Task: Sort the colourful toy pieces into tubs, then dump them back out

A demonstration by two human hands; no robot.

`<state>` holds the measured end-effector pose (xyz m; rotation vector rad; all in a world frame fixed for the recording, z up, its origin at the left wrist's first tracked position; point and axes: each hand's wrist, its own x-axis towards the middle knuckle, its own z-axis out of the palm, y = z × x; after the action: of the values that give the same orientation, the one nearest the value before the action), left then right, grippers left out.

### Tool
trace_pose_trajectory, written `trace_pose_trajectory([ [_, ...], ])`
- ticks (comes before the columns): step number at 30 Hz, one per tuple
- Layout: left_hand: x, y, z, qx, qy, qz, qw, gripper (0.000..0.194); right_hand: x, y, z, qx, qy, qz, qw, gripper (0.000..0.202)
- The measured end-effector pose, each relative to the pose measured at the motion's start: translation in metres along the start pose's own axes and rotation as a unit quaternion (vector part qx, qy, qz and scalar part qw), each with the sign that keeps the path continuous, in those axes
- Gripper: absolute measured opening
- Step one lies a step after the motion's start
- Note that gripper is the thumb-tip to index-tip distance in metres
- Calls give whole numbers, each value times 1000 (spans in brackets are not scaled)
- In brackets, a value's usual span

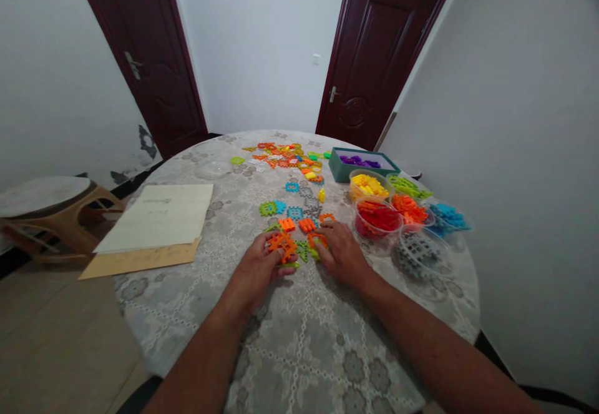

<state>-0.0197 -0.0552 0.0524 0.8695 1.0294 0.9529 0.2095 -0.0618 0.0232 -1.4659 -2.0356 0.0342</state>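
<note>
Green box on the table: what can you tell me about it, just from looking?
The green box is rectangular, open-topped and low-sided, dark green outside and paler inside; its material is unclear, perhaps card. It stands upright on the patterned tablecloth, slightly angled, towards the far right, behind the tub of yellow pieces. Purple pieces lie inside, too blurred to count. Neither the left hand nor the right hand touches it.

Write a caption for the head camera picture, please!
Left hand holding orange shapes, right hand touching another shape, filled tubs nearby.
</note>
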Motion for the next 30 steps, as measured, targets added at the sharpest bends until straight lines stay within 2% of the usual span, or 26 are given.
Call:
trace_pose_trajectory([
  [2, 1, 1, -1, -24, 3, -6, 1000, 48, -2, 13, -3, -38, -45, -1, 998, 29],
  [5, 2, 1, -2, -56, -1, -15, 998, 47, -4, 22, -4, -53, -106, 16, 993, 22],
  [8, 2, 0, -4, -80, -13, -11, 997, 49, -2, 24, -3, -48, -107, 35, 992, 12],
  [10, 2, 0, -5, -85, -20, -7, 996, 50, 2, 25, -4, -24, -81, 59, 995, 15],
  [13, 2, -1, -5, -84, -26, -5, 996, 50, 5, 25, -7, 53, 18, 110, 992, 25],
  [15, 2, -2, -4, -77, -34, -3, 996, 52, 5, 21, -8, 132, 73, 149, 977, 28],
  [16, 2, -3, -4, -73, -41, -2, 997, 54, 5, 17, -8, 181, 77, 168, 966, 29],
  [19, 1, -3, -3, -45, -69, 2, 997, 59, 0, -1, -1, 317, 1, 194, 928, 32],
  [22, -2, -4, -2, 8, -97, 12, 995, 58, -3, -22, 11, 365, -63, 179, 912, 27],
  [26, -3, -5, -1, 47, -82, 18, 995, 52, -2, -32, 17, 338, -63, 134, 929, 20],
  [30, -2, -5, 1, -7, -70, -14, 997, 47, 4, -7, 11, 175, 19, 47, 983, 23],
])
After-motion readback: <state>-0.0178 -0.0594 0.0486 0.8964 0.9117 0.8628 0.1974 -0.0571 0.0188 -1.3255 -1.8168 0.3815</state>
